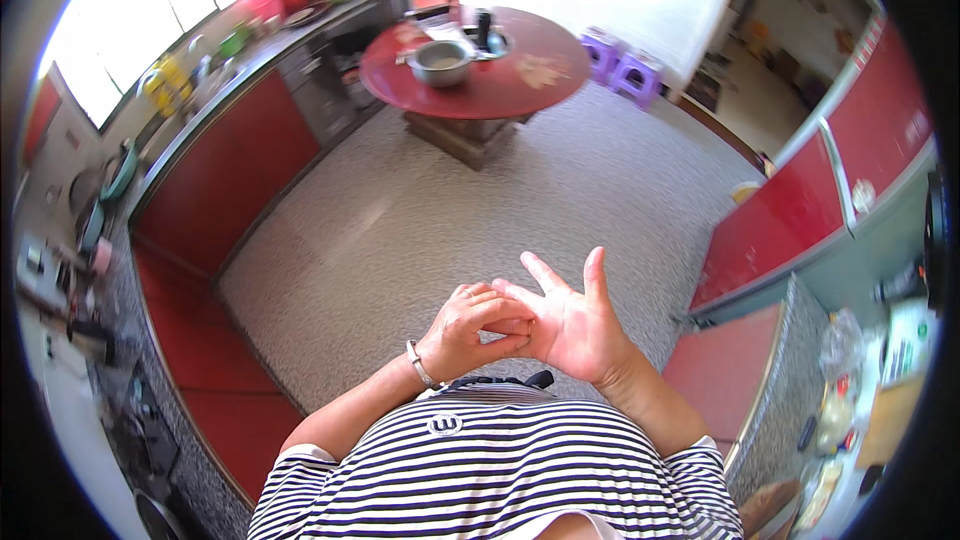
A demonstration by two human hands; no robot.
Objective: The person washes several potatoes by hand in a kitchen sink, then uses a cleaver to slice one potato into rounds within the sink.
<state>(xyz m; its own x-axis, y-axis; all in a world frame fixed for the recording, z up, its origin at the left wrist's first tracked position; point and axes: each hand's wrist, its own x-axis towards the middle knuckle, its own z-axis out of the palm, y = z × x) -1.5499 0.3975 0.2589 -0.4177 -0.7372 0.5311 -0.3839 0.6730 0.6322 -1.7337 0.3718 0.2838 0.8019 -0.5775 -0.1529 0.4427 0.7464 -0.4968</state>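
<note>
My left hand (469, 331) is palm down with its fingers and thumb bent together. It closes on the little-finger side of my right hand (574, 337). The right palm faces up, with the thumb and two fingers spread apart and nothing held in it. My left hand hides the other fingers of the right. A ring sits on a left finger, and a metal bracelet (420, 365) circles the left wrist. Both hands are in front of my striped shirt (495, 457), above the speckled grey floor (420, 217).
Ahead stands a round red table (390, 82) with a metal pot (441, 64). Purple stools (636, 79) stand beyond it. A counter with red cabinets (225, 165) runs along the left. At right are a red refrigerator (772, 225) and a stone-edged counter (780, 382) holding plastic bags.
</note>
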